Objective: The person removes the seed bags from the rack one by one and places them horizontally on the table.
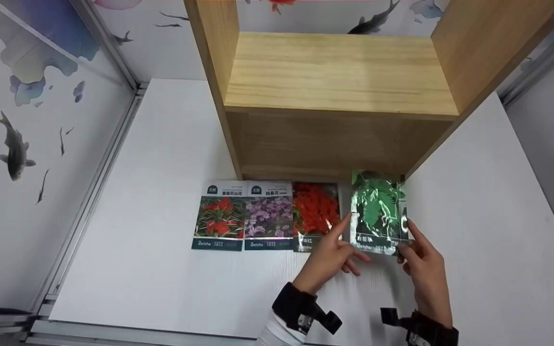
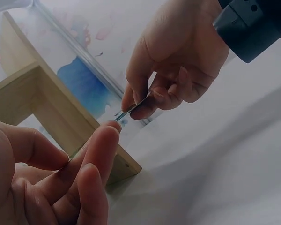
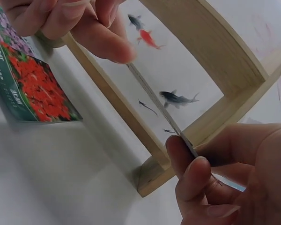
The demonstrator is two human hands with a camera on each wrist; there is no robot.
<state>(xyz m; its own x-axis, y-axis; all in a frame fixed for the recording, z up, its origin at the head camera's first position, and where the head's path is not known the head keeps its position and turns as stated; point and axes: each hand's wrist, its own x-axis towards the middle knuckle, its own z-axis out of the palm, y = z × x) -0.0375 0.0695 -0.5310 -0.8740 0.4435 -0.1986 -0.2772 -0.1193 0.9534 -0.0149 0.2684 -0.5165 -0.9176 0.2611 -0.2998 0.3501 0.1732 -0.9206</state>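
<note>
A glossy green-leaf seed packet (image 1: 378, 206) is raised off the table at the right end of a row of packets. My left hand (image 1: 327, 259) pinches its left edge, and my right hand (image 1: 426, 269) grips the lower right edge between thumb and fingers. Seen nearly edge-on in the right wrist view, the packet (image 3: 154, 98) is a thin strip spanning both hands. Left of it lie a red-flower packet (image 1: 316, 204), partly covered by the left hand, a purple-flower packet (image 1: 268, 216) and another red-flower packet (image 1: 219, 216).
Behind the packets stands a wooden shelf unit (image 1: 344, 72), its lower front edge close to their tops. White table surface (image 1: 161, 216) extends around it. Printed panels with fish (image 1: 15, 146) and metal framing (image 1: 113, 139) border the sides.
</note>
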